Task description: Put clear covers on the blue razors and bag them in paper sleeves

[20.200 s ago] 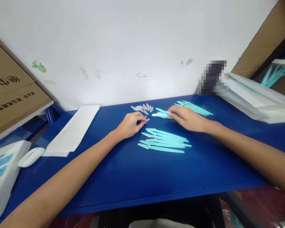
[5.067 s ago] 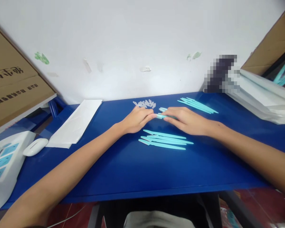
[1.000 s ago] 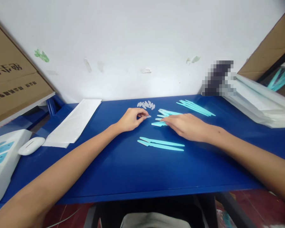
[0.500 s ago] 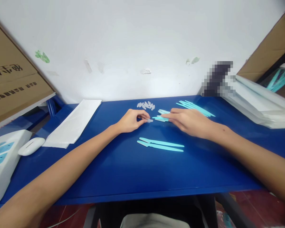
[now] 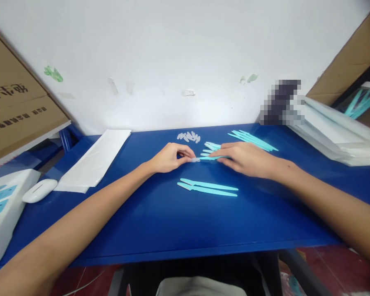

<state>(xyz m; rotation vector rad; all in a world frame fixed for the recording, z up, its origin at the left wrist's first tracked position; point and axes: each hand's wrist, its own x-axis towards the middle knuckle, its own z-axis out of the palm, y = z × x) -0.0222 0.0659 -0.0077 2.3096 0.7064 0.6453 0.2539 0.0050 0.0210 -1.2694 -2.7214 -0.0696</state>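
Note:
My left hand [image 5: 173, 157] is closed in a pinch on a small translucent blade cap [image 5: 196, 159]. My right hand [image 5: 246, 158] grips a turquoise eyebrow razor [image 5: 207, 158] by its handle, and the razor's tip meets the cap's right end; how far it sits inside I cannot tell. Just behind the right fingers lie several capped-looking turquoise razors [image 5: 211, 145], partly hidden by that hand. Two more eyebrow razors [image 5: 209, 186] with bare blades rest nearer the front. A small pile of loose translucent caps [image 5: 188, 136] lies beyond my left hand.
Further turquoise razors [image 5: 255, 140] lie at the back right, near stacked clear plastic bags [image 5: 333, 139]. On the left are a flat white plastic sheet [image 5: 95, 160], a white oval case [image 5: 40, 190] and a white power strip [image 5: 6, 205]. A cardboard box [image 5: 18, 94] stands at the far left.
My right hand has drawn one razor forward from the group, and its tip now meets the cap in my left hand. My left hand has barely moved.

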